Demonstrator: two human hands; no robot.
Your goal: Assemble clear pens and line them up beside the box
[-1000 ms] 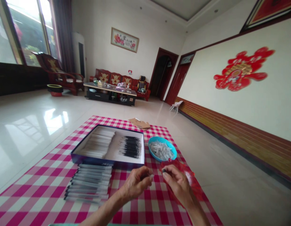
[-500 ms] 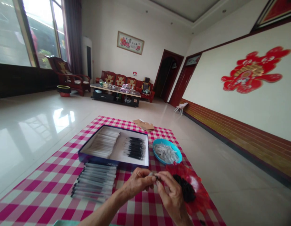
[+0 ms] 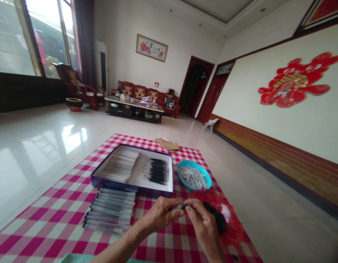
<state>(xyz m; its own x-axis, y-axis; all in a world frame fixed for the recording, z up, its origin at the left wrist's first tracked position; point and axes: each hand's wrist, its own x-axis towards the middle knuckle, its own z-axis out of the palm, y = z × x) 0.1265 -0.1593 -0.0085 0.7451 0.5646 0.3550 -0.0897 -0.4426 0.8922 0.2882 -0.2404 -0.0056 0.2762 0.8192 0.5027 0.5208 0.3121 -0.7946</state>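
Observation:
Over the near middle of the table, my left hand (image 3: 163, 214) and my right hand (image 3: 204, 223) meet fingertip to fingertip. My left fingers pinch a small pale, see-through pen piece (image 3: 176, 207), partly hidden by the fingers. My right thumb and fingers are closed on a small black pen piece (image 3: 184, 206) at its end. Close behind my right hand stands a red, petal-edged dish (image 3: 234, 223) with a heap of small black pieces (image 3: 219, 218). To the left of my hands lies a row of clear pens with black ends (image 3: 110, 212).
A shallow blue-edged box (image 3: 155, 193) holds white tubes (image 3: 121, 164) and black, ink-smudged sticks (image 3: 158, 171). Right of it, a blue bowl (image 3: 208, 179) contains clear pieces (image 3: 192, 176). Brown cardboard (image 3: 167, 144) lies at the far edge of the checked tablecloth (image 3: 62, 208).
My hands have shifted slightly right and my fingers have re-gripped. The black piece now shows more between the fingertips, and my left fingers lie straighter along the pale piece.

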